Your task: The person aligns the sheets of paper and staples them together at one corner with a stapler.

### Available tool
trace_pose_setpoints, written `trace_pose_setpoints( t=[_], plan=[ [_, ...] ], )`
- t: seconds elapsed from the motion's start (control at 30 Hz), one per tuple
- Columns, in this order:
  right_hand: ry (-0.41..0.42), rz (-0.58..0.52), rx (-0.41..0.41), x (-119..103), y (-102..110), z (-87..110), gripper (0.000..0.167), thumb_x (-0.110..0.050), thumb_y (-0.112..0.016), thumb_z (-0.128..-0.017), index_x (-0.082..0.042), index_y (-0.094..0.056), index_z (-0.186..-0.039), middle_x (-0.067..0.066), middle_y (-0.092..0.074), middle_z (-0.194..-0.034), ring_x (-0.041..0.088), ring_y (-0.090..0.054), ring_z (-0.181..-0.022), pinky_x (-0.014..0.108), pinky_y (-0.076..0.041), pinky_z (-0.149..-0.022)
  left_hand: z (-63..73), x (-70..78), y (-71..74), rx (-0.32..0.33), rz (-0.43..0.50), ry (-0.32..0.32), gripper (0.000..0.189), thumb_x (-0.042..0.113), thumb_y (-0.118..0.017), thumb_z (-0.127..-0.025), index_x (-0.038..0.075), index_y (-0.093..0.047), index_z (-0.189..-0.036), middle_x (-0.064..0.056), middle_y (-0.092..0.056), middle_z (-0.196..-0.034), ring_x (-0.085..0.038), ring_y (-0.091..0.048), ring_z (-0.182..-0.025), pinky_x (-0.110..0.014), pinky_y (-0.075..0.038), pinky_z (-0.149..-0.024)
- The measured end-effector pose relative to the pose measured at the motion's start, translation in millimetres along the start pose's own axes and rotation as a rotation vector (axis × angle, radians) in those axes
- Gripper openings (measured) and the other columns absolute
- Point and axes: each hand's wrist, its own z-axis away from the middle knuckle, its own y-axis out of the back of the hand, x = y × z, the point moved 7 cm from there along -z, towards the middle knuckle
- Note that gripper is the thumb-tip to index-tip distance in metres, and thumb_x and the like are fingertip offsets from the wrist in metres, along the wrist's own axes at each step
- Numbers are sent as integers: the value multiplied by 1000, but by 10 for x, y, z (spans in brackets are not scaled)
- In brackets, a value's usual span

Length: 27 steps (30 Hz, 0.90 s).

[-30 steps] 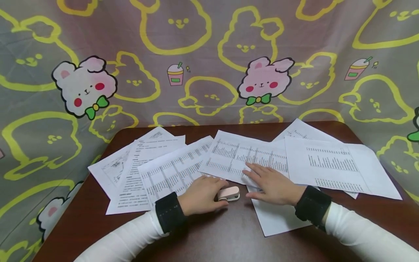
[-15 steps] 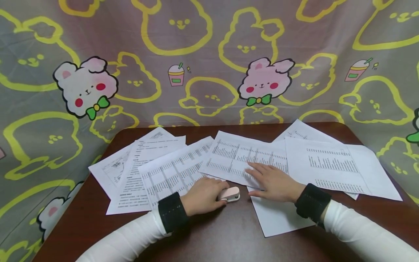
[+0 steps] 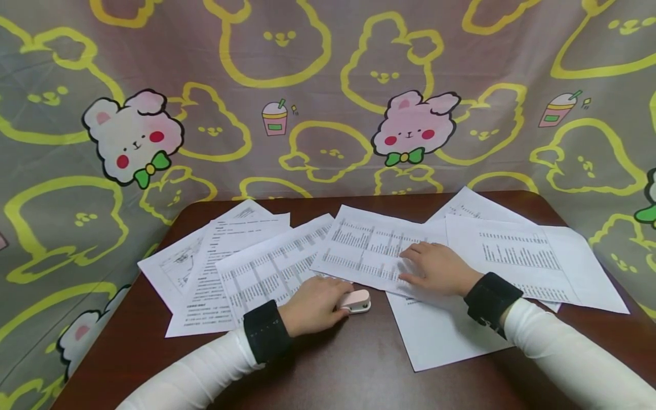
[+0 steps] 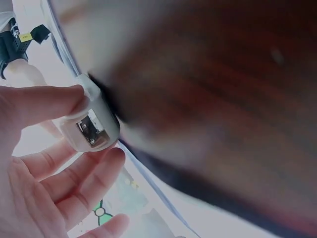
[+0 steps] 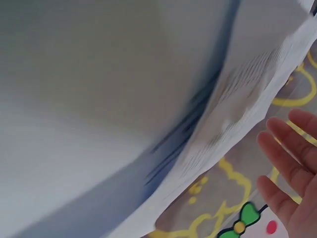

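- Stapler point(image 3: 356, 302): located by the near edge of the spread papers, well short of the lower sheet point(image 3: 435, 336). Whether its base bears on the surface point(image 3: 348, 364) could not be confirmed.
- Left grip point(image 3: 315, 307): clamped on the stapler, thumb opposing fingers in the left wrist view. Judged adequate for holding; thumb pressure should be light, as a hard squeeze could drive a staple early.
- Right grip point(image 3: 441, 269): holds nothing, fingers apart, above the right part of the middle sheet point(image 3: 359, 245). Contact with the paper cannot be told from the head view.
- Overlaps noted: the middle sheet lies across a corner of the left sheets point(image 3: 205, 256); its right end runs under the right sheets point(image 3: 584, 267); the lower sheet's far part is covered.
- Handling, as judged: any sheet taken should be pinched at a free edge and drawn out flat. Pressing mid-page would probably drag its neighbours along.
- Lower sheet: its near corner is exposed and appears the easiest hold. Pulling it quickly could shift the pages above.
- Alignment, as judged: where pages are brought together, edges ought to be squared against the surface before the stapler is applied.
- Principal risk, as judged: creasing where sheets cross. A low, slow lift with relaxed fingers is advised.
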Motion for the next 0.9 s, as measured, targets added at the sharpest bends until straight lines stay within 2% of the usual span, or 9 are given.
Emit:
trace_pose_setpoints(
  t=[0.2, 0.4, 0.63, 0.8, 0.9],
  plan=[
    [-84, -16, 10, 238, 13, -8, 50, -46, -63, -91, -9, -64, -125, 11, -62, -122, 31, -56, -116, 52, -41, -99, 7, -123, 68, -3, 12, 59, 28, 26, -71, -88, 13, -66, -113, 5, -64, -88, -11, -52, -74, -29, -44, -70],
    [-137, -55, 39, 411, 11, -37, 49, -45, -63, -92, -8, -64, -124, 13, -63, -122, 34, -56, -117, 54, -40, -98, -18, -334, 145, 19, 5, 149, 31, 27, -73, -87, 12, -66, -114, 3, -66, -93, -10, -53, -74, -28, -43, -68],
    [-178, -95, 62, 482, 66, -146, 49, -44, -63, -92, -7, -64, -124, 16, -63, -123, 35, -56, -117, 54, -41, -98, -55, -671, 276, 66, 27, 262, 31, 23, -75, -85, 9, -66, -111, 5, -60, -81, -11, -51, -71, -31, -43, -62],
    [-223, -141, 54, 489, 85, -228, 50, -44, -63, -92, -8, -63, -126, 13, -63, -125, 33, -56, -119, 54, -40, -99, -88, -960, 346, 80, 22, 342, 30, 22, -74, -86, 8, -64, -110, 2, -62, -84, -14, -54, -72, -35, -45, -67],
    [-251, -173, 36, 483, 62, -285, 50, -45, -63, -92, -10, -63, -127, 9, -64, -123, 29, -59, -113, 51, -43, -97, -116, -1142, 373, 89, 10, 392, 31, 22, -73, -86, 7, -62, -112, -1, -63, -84, -16, -54, -71, -36, -45, -66]
  ],
)
